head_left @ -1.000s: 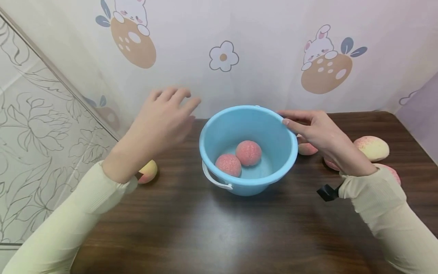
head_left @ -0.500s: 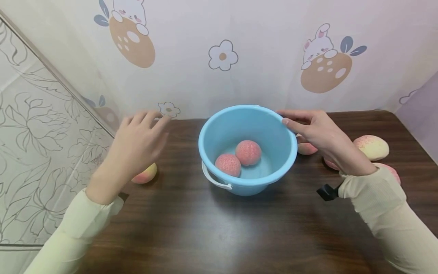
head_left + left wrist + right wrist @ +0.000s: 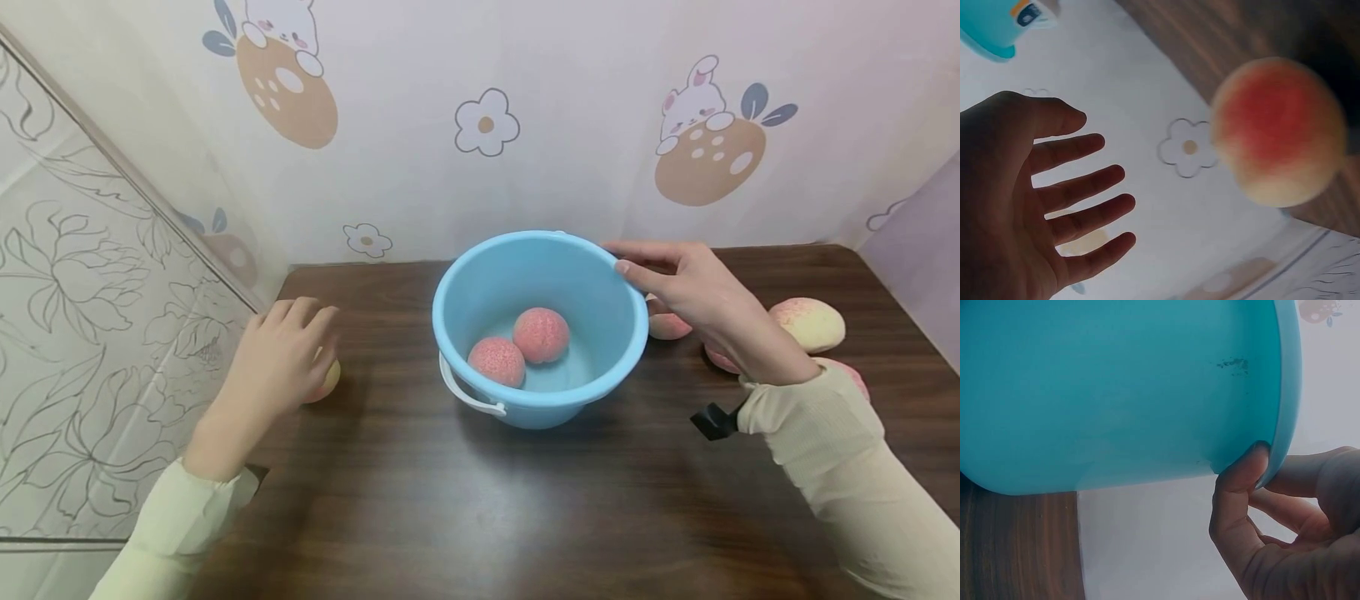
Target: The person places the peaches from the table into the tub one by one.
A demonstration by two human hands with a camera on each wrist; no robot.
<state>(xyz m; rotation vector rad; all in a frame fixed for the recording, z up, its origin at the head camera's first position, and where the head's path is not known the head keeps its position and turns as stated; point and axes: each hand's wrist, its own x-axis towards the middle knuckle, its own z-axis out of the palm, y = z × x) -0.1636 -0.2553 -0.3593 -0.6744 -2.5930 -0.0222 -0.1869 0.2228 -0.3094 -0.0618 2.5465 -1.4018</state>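
Observation:
A light blue bucket (image 3: 536, 408) with a white handle (image 3: 467, 392) stands upright on the table. Inside it lie two pink peaches (image 3: 541, 335), touching each other. My right hand (image 3: 693, 287) pinches the bucket's right rim; the right wrist view has a finger (image 3: 1241, 481) curled against the rim's edge. My left hand (image 3: 273, 354) hovers over a yellow and red peach (image 3: 327, 385) at the left and partly hides it. In the left wrist view the fingers of that hand (image 3: 1079, 206) are spread, apart from the peach (image 3: 1282, 131).
To the right, partly behind my right arm, lie several more peaches, among them a pale yellow one (image 3: 808, 325). The dark wooden table (image 3: 450, 517) meets a patterned wall (image 3: 420, 167) at the back. A tiled panel (image 3: 82, 317) borders the left side.
My left hand has moved left and down, away from beside the bucket, to the peach at the left. The right hand has kept its hold on the rim, and the bucket stays in place.

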